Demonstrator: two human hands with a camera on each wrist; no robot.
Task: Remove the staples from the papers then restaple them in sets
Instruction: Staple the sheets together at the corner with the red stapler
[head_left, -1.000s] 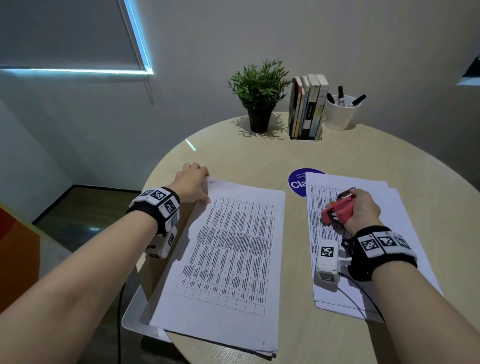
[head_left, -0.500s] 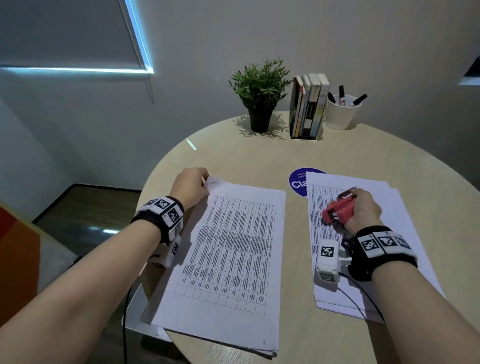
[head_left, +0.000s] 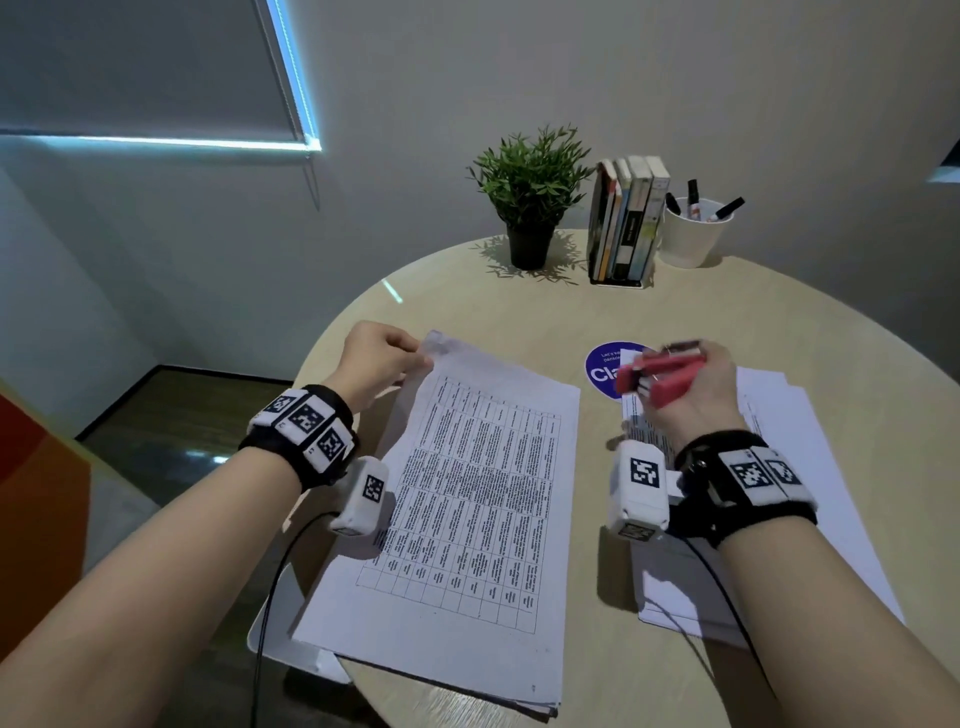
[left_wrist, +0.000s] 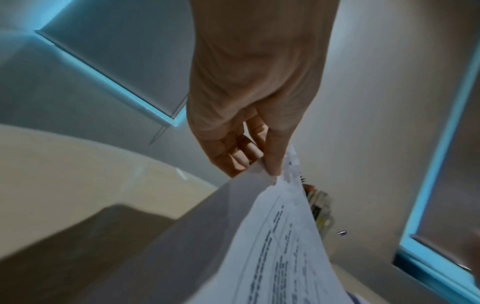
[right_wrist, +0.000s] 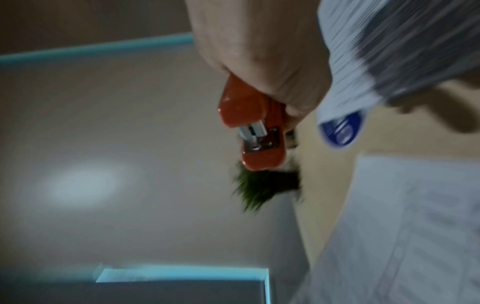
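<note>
A printed set of papers (head_left: 467, 499) lies on the round table in front of me. My left hand (head_left: 379, 358) pinches its top left corner (left_wrist: 272, 179) between thumb and fingers and lifts that corner off the table. My right hand (head_left: 696, 389) grips a red stapler (head_left: 660, 374) in the air above the top of a second pile of papers (head_left: 810, 467) on the right. The stapler's metal mouth (right_wrist: 257, 139) points left, toward the first set.
A blue round sticker (head_left: 602, 369) sits between the two paper piles. At the back of the wooden table (head_left: 519, 317) stand a potted plant (head_left: 530, 197), a row of books (head_left: 628, 218) and a white cup of markers (head_left: 696, 228). The table's left edge drops to the floor.
My right hand has risen off the right pile and moved up and left with the stapler. My left hand has shifted onto the paper corner and raised it.
</note>
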